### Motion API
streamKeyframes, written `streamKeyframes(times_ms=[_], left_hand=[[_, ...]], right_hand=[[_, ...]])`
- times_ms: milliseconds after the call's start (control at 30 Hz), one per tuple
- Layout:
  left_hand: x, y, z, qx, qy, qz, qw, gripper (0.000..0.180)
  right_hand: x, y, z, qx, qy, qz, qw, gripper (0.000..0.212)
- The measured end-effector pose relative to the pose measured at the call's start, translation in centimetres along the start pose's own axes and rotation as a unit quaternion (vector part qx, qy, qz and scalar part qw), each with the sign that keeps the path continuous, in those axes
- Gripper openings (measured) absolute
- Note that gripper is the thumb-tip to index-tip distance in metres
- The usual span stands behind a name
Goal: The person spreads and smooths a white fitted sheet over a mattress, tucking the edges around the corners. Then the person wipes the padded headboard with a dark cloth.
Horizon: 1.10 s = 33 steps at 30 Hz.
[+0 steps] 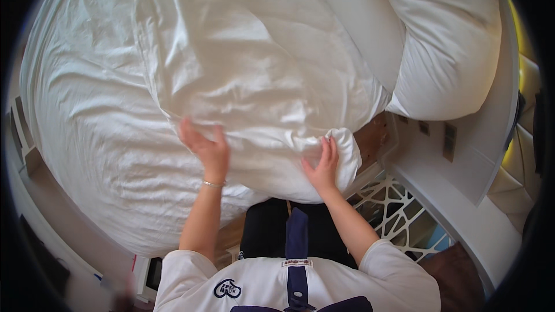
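Note:
A white duvet (243,75) with creases and soft folds covers the bed in front of me. My left hand (206,147), a thin bracelet at its wrist, is over the duvet's near part, thumb and fingers apart. It is slightly blurred, and I cannot tell whether it touches the cloth. On the rounded, turned-over near right corner of the duvet lies my right hand (322,166), its fingers stretched out and the thumb spread to the left. A wrinkled white sheet (110,156) stretches over the bed's left side.
White pillows (448,52) rest at the bed's right end. Beyond them are a pale ledge with sockets (449,141) and a padded headboard (514,162). A white lattice panel (396,208) stands at lower right. Along the left runs a pale curved counter (63,228).

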<state>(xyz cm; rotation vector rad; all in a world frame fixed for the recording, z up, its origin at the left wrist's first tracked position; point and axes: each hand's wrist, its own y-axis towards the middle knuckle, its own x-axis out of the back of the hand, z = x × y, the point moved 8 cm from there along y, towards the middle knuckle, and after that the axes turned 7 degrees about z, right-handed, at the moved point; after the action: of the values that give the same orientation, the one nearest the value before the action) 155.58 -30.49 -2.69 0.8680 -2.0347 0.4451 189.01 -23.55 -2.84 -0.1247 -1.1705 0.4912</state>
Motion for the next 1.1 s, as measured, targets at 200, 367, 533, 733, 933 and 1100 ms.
streamKeyframes(times_ms=[200, 367, 533, 733, 933, 1100], left_hand=[[-4.7, -13.7, -8.1, 0.074, -0.120, 0.207, 0.968, 0.073], [-5.5, -24.6, -1.2, 0.440, -0.314, 0.020, 0.841, 0.068], [-12.3, -30.3, -4.4, 0.451, -0.690, 0.146, 0.547, 0.070], [-5.7, -31.7, -9.6, 0.394, -0.773, 0.155, 0.473, 0.056], [1.3, -33.4, 4.1, 0.414, -0.363, 0.080, 0.831, 0.033], [4.8, -27.9, 1.9, 0.191, 0.288, 0.047, 0.937, 0.057]], right_hand=[[3.0, -6.1, -9.3, -0.253, 0.077, -0.195, 0.945, 0.077], [-7.9, -10.7, -13.5, -0.400, 0.783, 0.055, 0.474, 0.078], [-7.5, -12.0, -5.0, -0.294, 0.791, 0.351, 0.405, 0.054], [-2.0, -14.7, -5.2, -0.223, 0.815, 0.413, 0.339, 0.050], [-5.2, -18.5, -9.8, -0.280, 0.711, 0.441, 0.470, 0.042], [-10.2, -14.3, -20.4, -0.441, 0.595, 0.281, 0.610, 0.051]])
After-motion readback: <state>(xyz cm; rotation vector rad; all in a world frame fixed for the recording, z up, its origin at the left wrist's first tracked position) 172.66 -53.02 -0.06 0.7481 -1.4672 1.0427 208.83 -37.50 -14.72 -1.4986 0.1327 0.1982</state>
